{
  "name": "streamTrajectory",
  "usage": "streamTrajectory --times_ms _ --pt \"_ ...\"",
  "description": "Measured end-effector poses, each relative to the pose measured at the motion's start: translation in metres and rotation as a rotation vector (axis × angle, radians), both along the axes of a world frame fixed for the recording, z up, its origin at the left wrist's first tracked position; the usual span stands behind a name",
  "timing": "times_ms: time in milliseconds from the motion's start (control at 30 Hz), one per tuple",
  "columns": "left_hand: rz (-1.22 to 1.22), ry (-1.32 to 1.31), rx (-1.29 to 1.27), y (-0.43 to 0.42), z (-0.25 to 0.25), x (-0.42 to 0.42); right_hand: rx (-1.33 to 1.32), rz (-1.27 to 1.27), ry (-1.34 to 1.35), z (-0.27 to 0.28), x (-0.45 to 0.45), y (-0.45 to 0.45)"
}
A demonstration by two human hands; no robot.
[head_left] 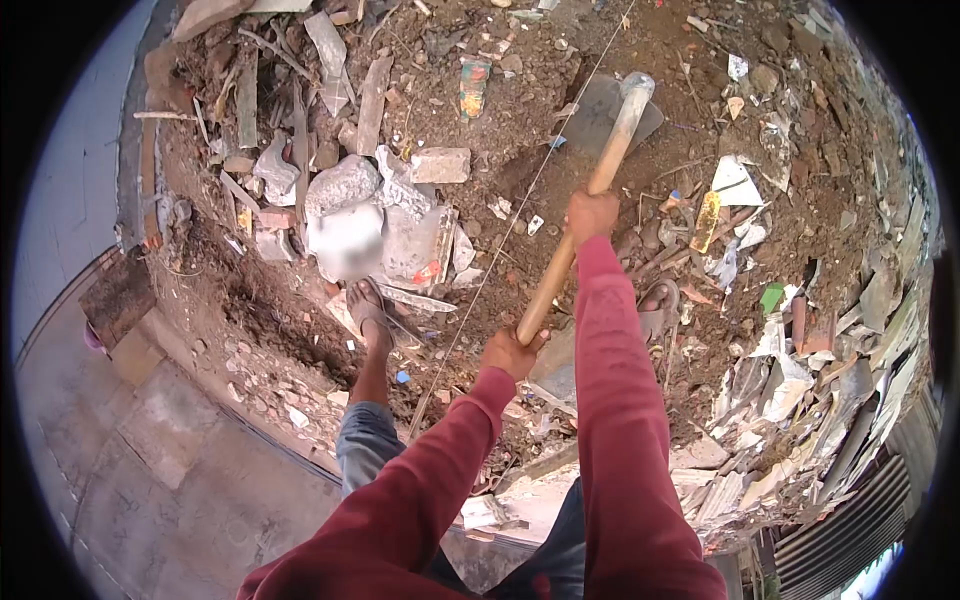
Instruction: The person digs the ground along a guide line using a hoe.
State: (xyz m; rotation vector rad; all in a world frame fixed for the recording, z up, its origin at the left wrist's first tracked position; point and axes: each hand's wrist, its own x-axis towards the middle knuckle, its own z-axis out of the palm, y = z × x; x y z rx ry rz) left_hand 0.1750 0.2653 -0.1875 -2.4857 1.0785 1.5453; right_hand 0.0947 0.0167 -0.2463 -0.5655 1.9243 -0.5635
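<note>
A hoe with a wooden handle (552, 287) and a broad grey metal blade (590, 118) reaches away from me. My left hand (514, 353) is wrapped round the near end of the handle. Farther up, my right hand (592, 214) grips it too, about midway to the head. The blade rests against brown soil (530, 165), and I cannot tell how deep its edge sits. A thin string (497, 250) runs slantwise across the ground, passing close to the blade's left side.
Broken concrete lumps (345, 190) and a brick piece (440, 165) lie left of the hoe. Sandalled feet stand in the rubble. Paved floor (180, 440) borders the dirt at lower left. Debris is heaped at right (800, 370), near corrugated sheeting (840, 530).
</note>
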Motion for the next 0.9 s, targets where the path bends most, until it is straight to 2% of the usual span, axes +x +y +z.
streamTrajectory --times_ms 33,67,133,167,200,233,300,367,433,500,600,667,733,800,833,900 --pt "0.084 0.126 0.098 -0.007 0.025 0.019 -0.057 0.037 0.09 -0.022 0.015 0.016" --pt "0.097 0.14 0.125 -0.007 0.048 0.025 -0.08 0.11 0.201 -0.028 0.013 0.042" --pt "0.012 0.166 0.274 -0.018 0.078 0.032 -0.003 0.052 0.149 0.017 0.003 0.059" --pt "-0.065 0.141 0.282 -0.014 0.071 0.032 0.001 -0.028 0.058 0.031 0.006 0.036" --pt "-0.107 0.094 0.116 -0.005 0.057 0.029 -0.042 -0.023 0.055 0.042 0.008 0.01" --pt "-0.125 0.063 0.055 -0.022 0.045 0.029 -0.095 -0.088 0.042 0.053 0.005 -0.005" --pt "-0.146 0.063 0.056 -0.048 0.037 0.022 -0.19 -0.158 0.011 0.067 -0.01 -0.022" --pt "0.005 0.345 0.165 -0.096 0.013 0.02 -0.256 -0.161 -0.005 0.039 -0.023 -0.041" --pt "0.027 0.305 0.203 -0.084 -0.004 0.009 -0.217 -0.053 0.121 0.005 -0.027 -0.054" --pt "0.038 0.168 0.208 -0.047 0.01 0.0 0.001 -0.032 0.094 -0.027 -0.025 -0.012" --pt "-0.029 0.159 0.225 -0.029 0.022 0.022 -0.066 -0.032 0.116 0.009 -0.017 0.014" --pt "-0.072 0.161 0.16 -0.04 0.048 0.025 -0.045 -0.214 -0.091 0.014 -0.025 0.016" --pt "-0.099 0.127 0.137 -0.048 0.065 0.029 -0.037 -0.23 -0.062 0.04 -0.026 0.002" --pt "-0.159 0.098 0.178 -0.065 0.058 0.021 -0.023 -0.26 -0.025 0.058 -0.029 -0.014" --pt "-0.164 0.105 0.171 -0.079 0.048 0.015 -0.102 -0.225 -0.001 0.059 -0.034 -0.03" --pt "-0.036 0.222 0.151 -0.092 0.029 0.006 -0.167 -0.191 0.029 0.031 -0.038 -0.045"
